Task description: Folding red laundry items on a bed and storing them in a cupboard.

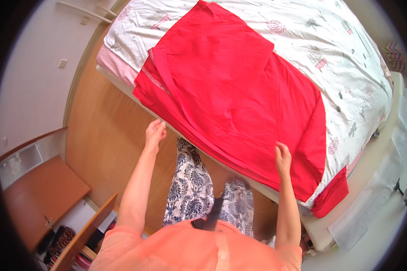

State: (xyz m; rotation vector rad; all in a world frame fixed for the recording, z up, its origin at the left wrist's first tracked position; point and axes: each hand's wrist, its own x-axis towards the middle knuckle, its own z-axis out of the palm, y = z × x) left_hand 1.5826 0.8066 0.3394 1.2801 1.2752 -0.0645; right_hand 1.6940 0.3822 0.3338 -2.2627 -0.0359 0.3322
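L hand (pixel 155 133), R hand (pixel 283 158): fingers part-curled, can't tell if gripping. Wide, red, thin-fabric sheet (pixel 221 86) beyond L fingertips: prob. light, soft; grab near edge.

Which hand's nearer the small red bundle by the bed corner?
Right. Right hand is over the red cloth, left of the bundle; left hand is farther left, beside the bed.

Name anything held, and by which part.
No hold shows: the left hand is near the edge of the red cloth; the right hand is over it, contact unclear.
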